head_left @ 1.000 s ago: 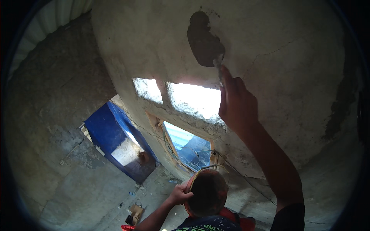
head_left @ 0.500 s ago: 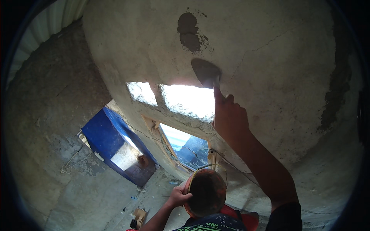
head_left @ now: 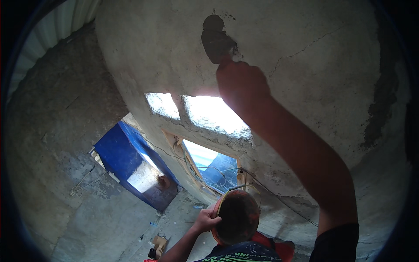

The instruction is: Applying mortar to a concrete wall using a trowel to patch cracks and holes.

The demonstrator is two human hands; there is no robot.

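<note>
Our right hand point(head_left: 241, 83) has its fingers clenched on a trowel point(head_left: 217, 43), pressed to the wet plaster patch point(head_left: 212, 24) just above them; our left hand point(head_left: 206, 219) grips the orange bowl point(head_left: 235, 217).

Single head-worn fisheye view, tilted upward, close to plastered wall point(head_left: 305, 52); raised arm near

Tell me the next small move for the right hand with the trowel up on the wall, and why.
Probably draw the trowel across the grey wall to spread the plaster thinner. The right hand presses its blade into a dark wet patch that sits thick and small amid dry, cracked surface. The left hand holds the orange bowl low, ready for a reload.
</note>
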